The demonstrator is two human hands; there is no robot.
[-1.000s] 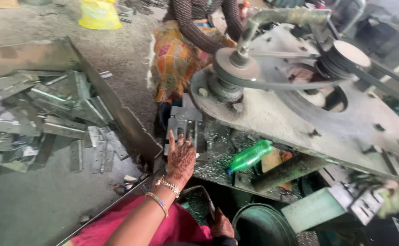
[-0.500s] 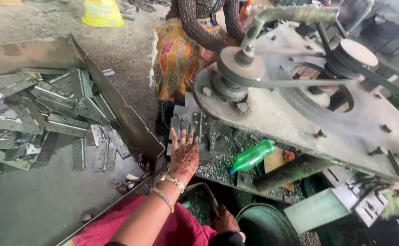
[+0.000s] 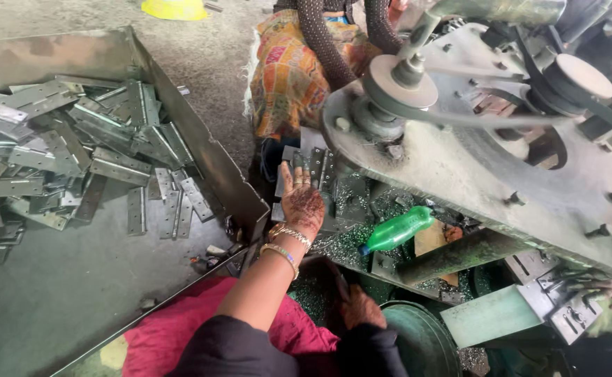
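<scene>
Two hands at work below a belt-driven press machine (image 3: pixel 473 160). Left hand (image 3: pixel 302 202) reaches forward, fingers spread apart and flat, touching the metal hinge plates (image 3: pixel 316 167) stacked at the machine's foot; nothing gripped yet. Right hand (image 3: pixel 360 307) is low beside a round green bin (image 3: pixel 417 335), its fingers hidden, so cannot tell their state. Many finished-looking hinges (image 3: pixel 75 153) lie heaped in the sheet-metal tray (image 3: pixel 201 139) well to the left. Green bottle (image 3: pixel 396 229) lies nearby. Judging by that heap, much work seems done; a stack remains.
</scene>
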